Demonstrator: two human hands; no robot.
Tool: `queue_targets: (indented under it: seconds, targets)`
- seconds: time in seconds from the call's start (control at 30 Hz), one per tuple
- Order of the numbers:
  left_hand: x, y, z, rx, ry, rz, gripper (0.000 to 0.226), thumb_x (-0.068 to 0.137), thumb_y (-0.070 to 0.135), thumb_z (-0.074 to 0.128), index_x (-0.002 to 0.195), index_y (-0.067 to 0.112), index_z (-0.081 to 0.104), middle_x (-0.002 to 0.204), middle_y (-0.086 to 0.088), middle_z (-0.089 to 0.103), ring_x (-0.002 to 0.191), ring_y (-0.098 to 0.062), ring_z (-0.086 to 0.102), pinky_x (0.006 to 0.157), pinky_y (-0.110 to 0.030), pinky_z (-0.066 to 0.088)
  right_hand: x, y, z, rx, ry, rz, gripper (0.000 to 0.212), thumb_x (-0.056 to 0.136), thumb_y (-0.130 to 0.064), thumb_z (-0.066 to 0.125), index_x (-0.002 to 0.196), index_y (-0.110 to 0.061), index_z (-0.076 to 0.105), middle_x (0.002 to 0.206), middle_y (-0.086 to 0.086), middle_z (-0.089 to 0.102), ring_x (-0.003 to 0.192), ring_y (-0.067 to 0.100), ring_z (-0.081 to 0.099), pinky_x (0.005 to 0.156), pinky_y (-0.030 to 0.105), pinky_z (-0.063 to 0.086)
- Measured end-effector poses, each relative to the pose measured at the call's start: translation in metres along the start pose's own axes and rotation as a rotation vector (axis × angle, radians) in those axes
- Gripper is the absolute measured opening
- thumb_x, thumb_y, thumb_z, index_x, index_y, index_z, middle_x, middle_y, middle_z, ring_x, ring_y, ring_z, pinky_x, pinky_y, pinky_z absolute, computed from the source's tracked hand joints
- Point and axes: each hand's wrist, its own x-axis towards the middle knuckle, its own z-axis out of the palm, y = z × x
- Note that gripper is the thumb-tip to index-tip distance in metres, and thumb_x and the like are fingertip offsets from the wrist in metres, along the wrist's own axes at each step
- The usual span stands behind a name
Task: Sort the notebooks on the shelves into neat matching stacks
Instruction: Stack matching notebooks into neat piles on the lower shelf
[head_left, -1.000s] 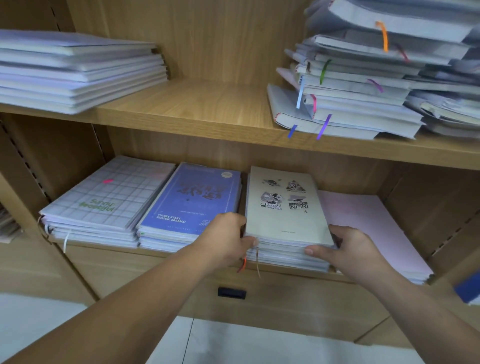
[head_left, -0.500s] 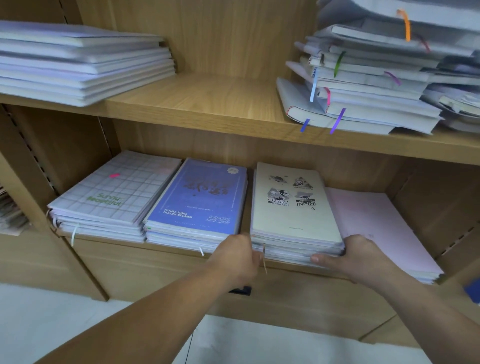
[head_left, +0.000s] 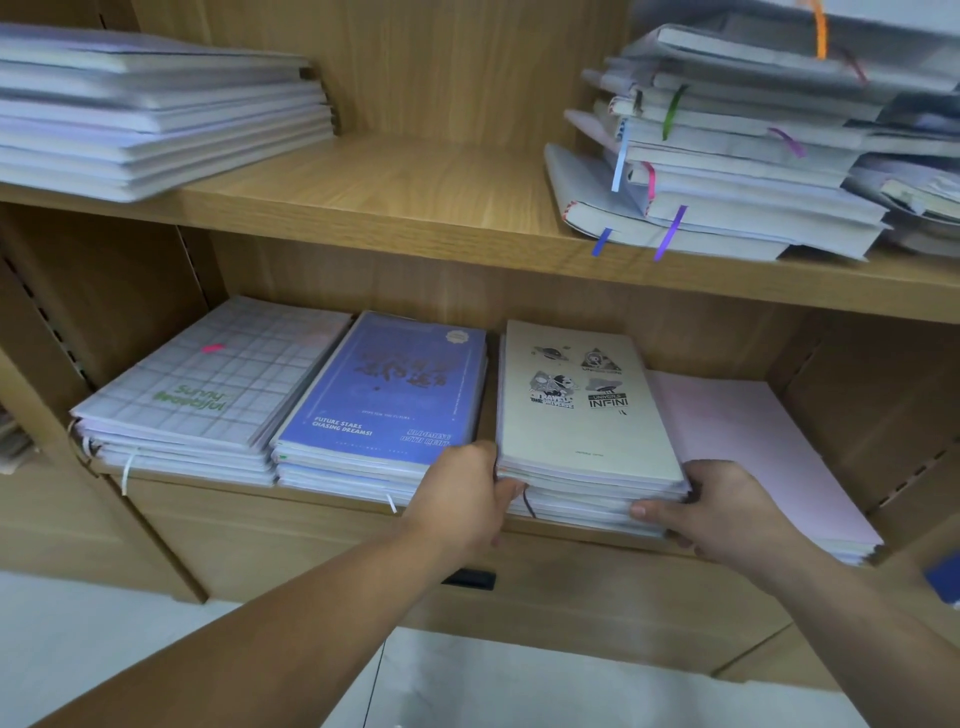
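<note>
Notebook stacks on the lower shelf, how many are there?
4, left to right: grid-cover stack, blue stack, beige stack between the left hand and right hand, pink stack at far right, partly hidden. More may sit offscreen.

Low in my view runs a wooden front panel (head_left: 311, 540), light oak in grain; near its middle sits a small black rectangular slot (head_left: 470, 578), set into the wood; under the panel lies a pale floor (head_left: 78, 634), with a thin dark seam (head_left: 376, 675) running toward me; the cabinet's left side wall (head_left: 104, 291) carries a slanting strip of small dark holes (head_left: 47, 317); the right side wall (head_left: 857, 405) carries another such strip (head_left: 914, 470); at my far right a blue object (head_left: 946, 582) is cut off by the edge, and I cannot tell what it is
</note>
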Motion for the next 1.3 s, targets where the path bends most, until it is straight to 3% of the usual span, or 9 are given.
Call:
queue_targets:
  seconds: [0.07, 0.17, 0.43, 0.63, 0.73, 0.87, 1.0, 1.17, 1.3]
  targets:
    - [0.001, 0.003, -0.001, 0.048, 0.023, 0.044, 0.034, 0.101, 0.031, 0.063, 0.079, 0.011, 0.046, 0.073, -0.013, 0.065, 0.056, -0.024, 0.071, 0.061, -0.039, 0.058, 0.0, 0.001, 0.0, 0.017, 0.001, 0.0, 0.031, 0.072, -0.03, 0.093, 0.08, -0.013, 0.068, 0.057, 0.008, 0.068, 0.046, 0.014, 0.059, 0.05, 0.028, 0.047]
    - [0.003, 0.003, -0.002, 0.051, 0.045, 0.062, 0.034, 0.1, 0.032, 0.063, 0.083, 0.005, 0.052, 0.068, -0.013, 0.066, 0.056, -0.026, 0.069, 0.066, -0.041, 0.059, 0.001, 0.001, 0.0, 0.021, -0.002, -0.004, 0.031, 0.073, -0.029, 0.092, 0.077, -0.013, 0.066, 0.054, 0.006, 0.067, 0.043, 0.012, 0.058, 0.049, 0.027, 0.045]
    - [0.003, 0.0, 0.008, -0.168, 0.085, -0.028, 0.03, 0.101, 0.023, 0.064, 0.078, 0.007, 0.051, 0.06, 0.001, 0.056, 0.048, -0.024, 0.058, 0.042, -0.019, 0.044, 0.001, 0.002, 0.003, 0.051, 0.03, 0.005, 0.049, 0.069, -0.03, 0.095, 0.059, -0.017, 0.049, 0.043, 0.002, 0.057, 0.047, 0.021, 0.059, 0.048, 0.026, 0.042]
    - [0.009, -0.003, 0.017, -0.16, 0.165, -0.046, 0.03, 0.099, 0.025, 0.065, 0.078, 0.006, 0.055, 0.052, 0.004, 0.056, 0.046, -0.026, 0.06, 0.051, -0.037, 0.054, 0.002, 0.006, 0.005, 0.046, 0.061, -0.008, 0.052, 0.065, -0.037, 0.096, 0.058, -0.012, 0.051, 0.046, 0.007, 0.059, 0.054, 0.034, 0.065, 0.052, 0.03, 0.044]
    - [0.008, -0.002, 0.02, -0.164, 0.211, -0.038, 0.033, 0.099, 0.028, 0.066, 0.078, 0.004, 0.057, 0.061, 0.0, 0.063, 0.052, -0.029, 0.066, 0.055, -0.041, 0.057, 0.001, 0.005, 0.005, 0.062, 0.068, -0.006, 0.052, 0.064, -0.038, 0.096, 0.057, -0.011, 0.052, 0.051, 0.012, 0.064, 0.047, 0.025, 0.058, 0.053, 0.031, 0.045]
    - [0.008, -0.002, 0.021, -0.124, 0.184, -0.033, 0.035, 0.096, 0.029, 0.071, 0.075, 0.011, 0.049, 0.058, 0.002, 0.054, 0.05, -0.023, 0.069, 0.046, -0.029, 0.049, -0.001, 0.004, 0.005, 0.04, 0.077, -0.012, 0.053, 0.065, -0.039, 0.095, 0.054, -0.014, 0.05, 0.056, 0.016, 0.066, 0.047, 0.021, 0.055, 0.053, 0.029, 0.041]
    - [0.009, -0.006, 0.024, -0.093, 0.172, -0.036, 0.033, 0.089, 0.028, 0.079, 0.086, 0.016, 0.048, 0.066, -0.001, 0.054, 0.059, -0.023, 0.064, 0.06, -0.042, 0.058, -0.003, 0.002, 0.004, 0.02, 0.089, -0.023, 0.045, 0.066, -0.037, 0.095, 0.056, -0.015, 0.057, 0.054, 0.012, 0.065, 0.061, 0.032, 0.069, 0.054, 0.029, 0.042]
    - [0.004, -0.007, 0.026, -0.014, 0.227, 0.006, 0.036, 0.093, 0.031, 0.075, 0.084, 0.019, 0.042, 0.069, 0.002, 0.051, 0.061, -0.014, 0.051, 0.054, -0.027, 0.038, -0.008, -0.003, 0.005, -0.002, 0.099, -0.041, 0.041, 0.067, -0.037, 0.095, 0.057, -0.017, 0.06, 0.05, 0.004, 0.061, 0.064, 0.028, 0.069, 0.053, 0.029, 0.04]
    - [0.006, -0.004, 0.023, -0.003, 0.187, -0.024, 0.037, 0.093, 0.033, 0.073, 0.084, 0.018, 0.041, 0.074, 0.0, 0.053, 0.064, -0.017, 0.06, 0.054, -0.029, 0.045, -0.005, -0.002, 0.003, -0.018, 0.065, -0.034, 0.039, 0.068, -0.04, 0.093, 0.064, -0.015, 0.064, 0.054, 0.006, 0.066, 0.057, 0.024, 0.066, 0.052, 0.031, 0.045]
